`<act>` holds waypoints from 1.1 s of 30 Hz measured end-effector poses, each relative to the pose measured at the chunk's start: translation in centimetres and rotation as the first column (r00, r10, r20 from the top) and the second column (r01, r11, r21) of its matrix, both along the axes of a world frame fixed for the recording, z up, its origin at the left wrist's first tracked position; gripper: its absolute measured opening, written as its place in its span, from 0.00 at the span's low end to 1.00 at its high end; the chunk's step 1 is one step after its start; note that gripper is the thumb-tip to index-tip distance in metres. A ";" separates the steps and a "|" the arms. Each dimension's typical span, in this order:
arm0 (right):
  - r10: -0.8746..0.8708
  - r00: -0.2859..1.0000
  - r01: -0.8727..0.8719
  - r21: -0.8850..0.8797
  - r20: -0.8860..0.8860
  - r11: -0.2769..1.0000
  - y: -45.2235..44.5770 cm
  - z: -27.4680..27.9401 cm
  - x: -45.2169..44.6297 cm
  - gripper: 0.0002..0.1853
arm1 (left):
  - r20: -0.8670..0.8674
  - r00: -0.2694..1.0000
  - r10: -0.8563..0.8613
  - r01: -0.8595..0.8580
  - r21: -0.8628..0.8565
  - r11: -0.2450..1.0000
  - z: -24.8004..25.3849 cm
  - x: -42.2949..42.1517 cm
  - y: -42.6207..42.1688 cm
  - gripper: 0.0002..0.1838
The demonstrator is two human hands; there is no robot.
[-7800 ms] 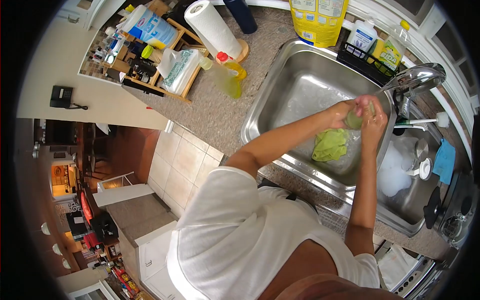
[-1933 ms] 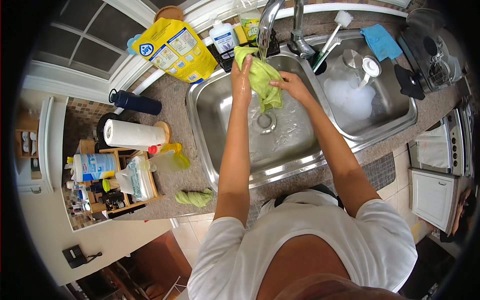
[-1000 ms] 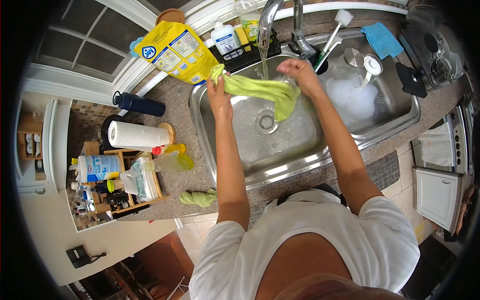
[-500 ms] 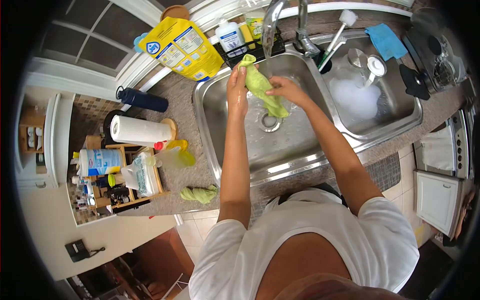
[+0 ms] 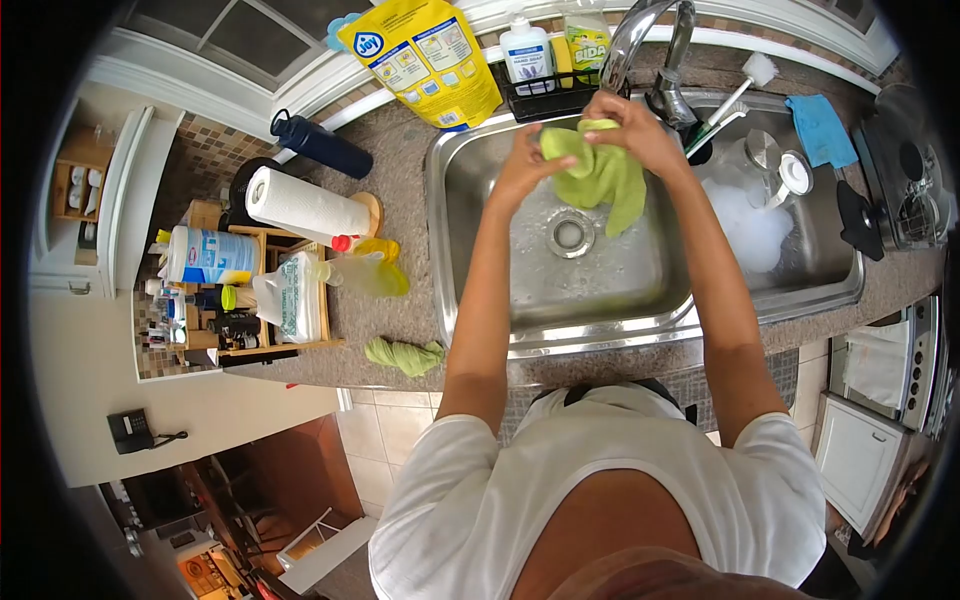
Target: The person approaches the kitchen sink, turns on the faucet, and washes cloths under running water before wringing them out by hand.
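Note:
A wet green cloth (image 5: 612, 190) hangs between my two hands over the large left basin (image 5: 600, 335), below the faucet (image 5: 668, 75). My left hand (image 5: 524, 168) has its fingers closed on the cloth's left end. At the cloth's upper right part, my right hand (image 5: 636, 132) pinches it near the faucet spout. The lower part of the cloth dangles loose above the basin, to the right of the drain (image 5: 570, 234). A second green cloth (image 5: 404, 356), twisted, lies on the counter left of the sink.
Foam (image 5: 745, 225) and a white-lidded item (image 5: 795, 174) are in the right basin. Behind the sink are a yellow Joy pouch (image 5: 430, 70) and a soap bottle (image 5: 528, 58). Paper towels (image 5: 305, 205) and a spray bottle (image 5: 370, 275) are on the left counter.
The view has shifted. Both hands have moved up to the cloth's upper edge, and my right hand has risen close to the faucet. The cloth now spreads and hangs between them.

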State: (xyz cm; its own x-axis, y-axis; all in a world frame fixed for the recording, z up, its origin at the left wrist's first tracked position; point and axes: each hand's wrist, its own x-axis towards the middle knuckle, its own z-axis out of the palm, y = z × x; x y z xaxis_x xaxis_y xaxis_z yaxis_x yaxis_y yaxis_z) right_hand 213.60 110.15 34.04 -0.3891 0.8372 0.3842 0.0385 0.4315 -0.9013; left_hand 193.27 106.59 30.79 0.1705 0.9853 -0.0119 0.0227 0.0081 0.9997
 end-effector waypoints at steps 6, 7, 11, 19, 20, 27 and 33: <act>-0.081 0.986 0.045 -0.236 -0.144 0.971 -0.3 1.1 -0.3 0.10 | -0.274 0.910 -0.310 0.269 -0.178 0.947 -1.8 1.4 1.6 0.23; -0.093 0.984 0.067 -0.170 -0.150 0.983 0.5 0.1 0.9 0.11 | -0.240 0.923 -0.301 0.277 -0.131 0.952 -1.9 1.0 1.9 0.22; -0.136 0.991 0.134 -0.167 -0.001 0.977 0.0 -2.4 3.5 0.15 | -0.152 0.985 -0.087 0.090 0.015 0.996 -1.2 1.0 1.6 0.16; -0.147 0.843 0.317 -0.256 0.518 0.913 -1.9 -8.4 4.4 0.21 | 0.172 0.984 -0.037 0.037 -0.002 0.999 1.4 4.1 1.1 0.09; -0.196 0.853 0.331 -0.212 0.484 0.919 -2.2 -8.5 4.0 0.21 | 0.325 0.946 0.001 0.002 -0.008 1.000 0.6 3.8 1.2 0.10; -0.330 0.837 0.270 -0.195 -0.436 0.943 -4.3 -4.4 -4.2 0.11 | 0.765 0.556 0.324 0.165 -0.484 0.860 -5.7 6.5 4.6 0.25; -0.627 0.754 0.620 -0.102 -0.195 0.778 -2.4 -6.7 -4.7 0.16 | 0.467 0.790 0.397 -0.119 -0.519 0.846 -8.2 10.5 3.5 0.18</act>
